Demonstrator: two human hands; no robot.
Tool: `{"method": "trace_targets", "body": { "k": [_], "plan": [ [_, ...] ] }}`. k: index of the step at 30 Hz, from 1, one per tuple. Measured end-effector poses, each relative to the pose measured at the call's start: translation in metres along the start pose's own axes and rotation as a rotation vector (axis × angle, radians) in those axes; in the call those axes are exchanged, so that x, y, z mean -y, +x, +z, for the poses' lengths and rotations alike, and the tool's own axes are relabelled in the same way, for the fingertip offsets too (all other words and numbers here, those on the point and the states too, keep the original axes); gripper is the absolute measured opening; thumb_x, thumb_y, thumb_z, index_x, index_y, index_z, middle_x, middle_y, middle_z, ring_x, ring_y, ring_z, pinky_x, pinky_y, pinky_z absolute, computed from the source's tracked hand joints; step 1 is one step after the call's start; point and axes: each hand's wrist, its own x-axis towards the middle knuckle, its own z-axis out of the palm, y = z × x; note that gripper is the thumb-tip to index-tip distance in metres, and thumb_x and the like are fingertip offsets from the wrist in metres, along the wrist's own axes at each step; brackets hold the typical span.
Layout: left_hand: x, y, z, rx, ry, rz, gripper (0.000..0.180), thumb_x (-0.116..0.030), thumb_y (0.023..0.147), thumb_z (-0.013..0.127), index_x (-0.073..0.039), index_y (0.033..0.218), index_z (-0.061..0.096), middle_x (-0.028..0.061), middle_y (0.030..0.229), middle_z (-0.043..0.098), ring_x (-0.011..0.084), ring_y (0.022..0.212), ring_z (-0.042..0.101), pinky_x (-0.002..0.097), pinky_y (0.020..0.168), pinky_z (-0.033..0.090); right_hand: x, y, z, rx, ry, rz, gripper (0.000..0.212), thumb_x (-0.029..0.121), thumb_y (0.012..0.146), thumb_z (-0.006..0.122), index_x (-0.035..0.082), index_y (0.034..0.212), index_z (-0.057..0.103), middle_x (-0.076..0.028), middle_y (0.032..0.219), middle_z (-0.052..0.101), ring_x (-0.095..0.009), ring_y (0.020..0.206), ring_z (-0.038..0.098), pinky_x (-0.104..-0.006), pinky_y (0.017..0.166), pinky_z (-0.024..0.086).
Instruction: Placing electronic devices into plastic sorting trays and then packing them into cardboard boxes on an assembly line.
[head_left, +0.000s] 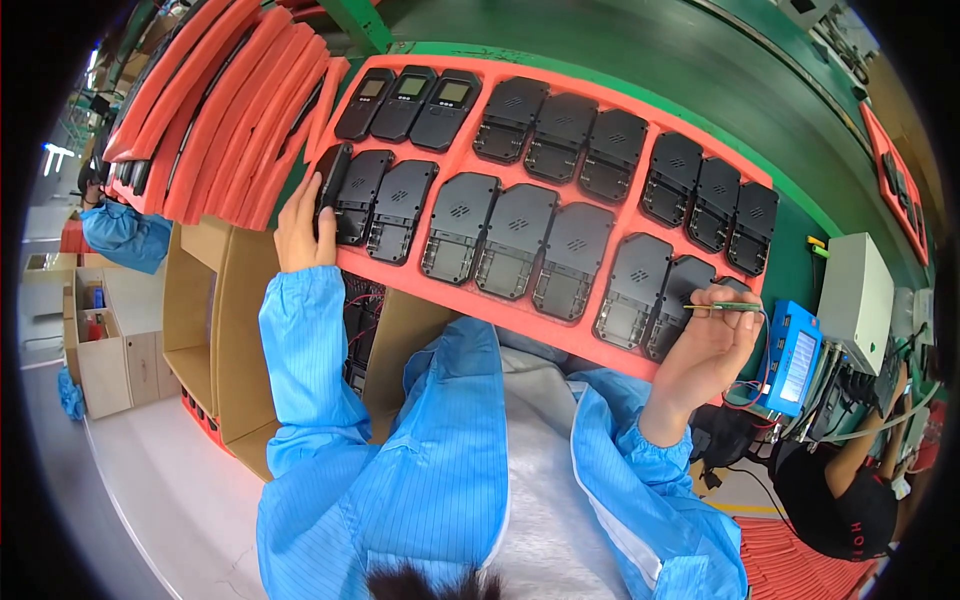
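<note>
A red foam tray (460,285) lies before me, holding several black handheld devices in rows. Most lie back up, such as one black device (516,240) with its battery bay bare; three at the far left show small screens, among them a device with a lit green screen (411,88). At the tray's left end my left hand (303,228) grips a black handheld device (334,188) tipped on its edge. Over the near right corner, my right hand (712,345) pinches a thin green strip (722,307), seen edge-on. Thin wires run between that hand and a blue box.
Red foam trays (225,120) stand stacked at the left. The blue box with a lit screen (795,360) and a pale grey case (857,300) sit at the right. Below left is an open cardboard box (240,330). Another person (835,500) works at the lower right.
</note>
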Motion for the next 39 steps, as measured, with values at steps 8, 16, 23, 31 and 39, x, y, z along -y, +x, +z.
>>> {"method": "trace_targets", "body": {
  "k": [8,16,23,31,39],
  "plan": [
    [-0.006,0.036,-0.004,0.286,0.045,0.106,0.054,-0.018,0.087,0.044,-0.023,0.140,0.033,0.0107,0.147,0.027,0.0313,0.132,0.031,0.0442,0.107,0.027,-0.001,-0.002,-0.001,-0.014,-0.032,-0.002,0.020,0.022,0.092,0.044,0.007,0.103,0.050,-0.008,0.090,0.053,-0.016,0.088,0.049,-0.0315,0.077,0.040],
    [-0.017,0.036,-0.011,0.423,0.103,0.141,0.056,-0.039,0.089,0.047,-0.026,0.141,0.031,0.0079,0.151,0.017,0.0264,0.138,0.017,0.0514,0.109,0.016,0.001,-0.002,0.007,-0.029,-0.068,-0.009,0.019,0.022,0.091,0.045,0.005,0.099,0.050,-0.009,0.088,0.053,-0.018,0.086,0.049,-0.0321,0.076,0.041],
    [-0.015,0.037,-0.014,0.352,0.409,0.355,0.060,-0.050,0.089,0.044,-0.022,0.141,0.033,0.0074,0.152,0.012,0.0260,0.139,0.014,0.0544,0.110,0.009,0.001,-0.004,0.004,0.053,-0.079,-0.015,0.021,0.022,0.091,0.045,0.003,0.098,0.051,-0.011,0.090,0.055,-0.020,0.087,0.051,-0.0334,0.077,0.042],
    [-0.001,0.065,-0.028,0.757,0.122,0.276,0.063,-0.052,0.091,0.039,-0.020,0.144,0.026,0.0059,0.153,0.006,0.0288,0.140,0.007,0.0571,0.109,0.007,0.003,-0.007,0.012,0.094,-0.078,-0.061,0.023,0.021,0.091,0.044,0.001,0.101,0.051,-0.013,0.092,0.057,-0.022,0.087,0.054,-0.0345,0.077,0.043],
    [-0.029,0.056,-0.025,0.757,0.296,0.166,0.070,-0.055,0.088,0.043,-0.019,0.145,0.022,0.0066,0.152,0.011,0.0261,0.140,0.010,0.0560,0.109,0.010,-0.002,-0.004,-0.001,0.099,-0.132,-0.078,0.021,0.016,0.093,0.041,0.000,0.101,0.052,-0.015,0.093,0.058,-0.022,0.086,0.055,-0.0346,0.077,0.046]
  ]
}}
